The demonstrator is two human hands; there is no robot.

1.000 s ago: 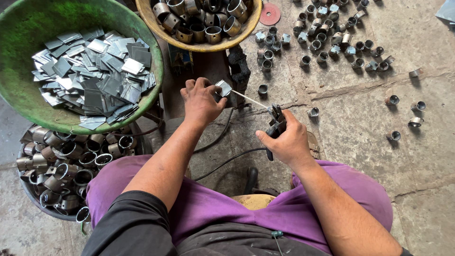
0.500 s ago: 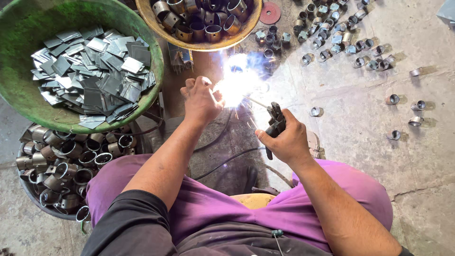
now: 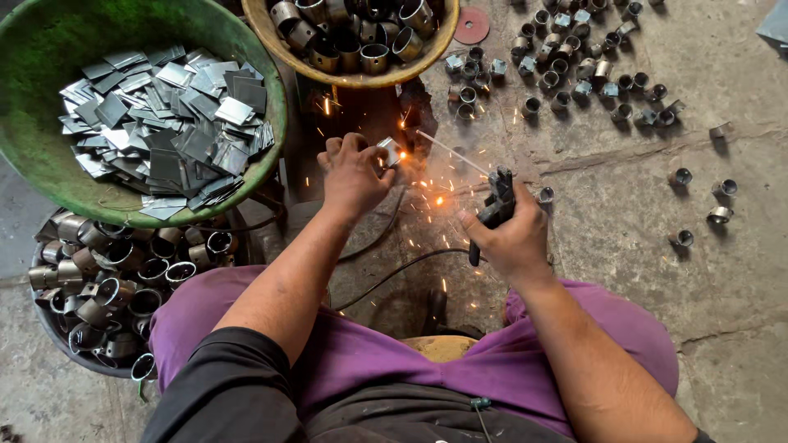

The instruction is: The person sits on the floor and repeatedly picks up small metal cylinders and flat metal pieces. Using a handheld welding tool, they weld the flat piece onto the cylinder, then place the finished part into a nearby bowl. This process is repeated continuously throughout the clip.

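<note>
I see open concrete floor [image 3: 624, 246] at my right, with bowls crowding my left. My left hand [image 3: 355, 174] pinches a small metal piece [image 3: 389, 151] with its fingers; it is shiny, with orange sparks beside it. My right hand [image 3: 510, 238] grips the electrode holder [image 3: 494, 207], rod aimed at the piece.

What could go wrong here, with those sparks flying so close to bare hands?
Sparks scatter between both bare hands, so burns seem likely: the left hand pinches the small metal piece right at the glowing spot, without a glove. The right hand grips the electrode holder, whose rod could slip onto fingers. Sparks may also land on the purple trousers.
</note>
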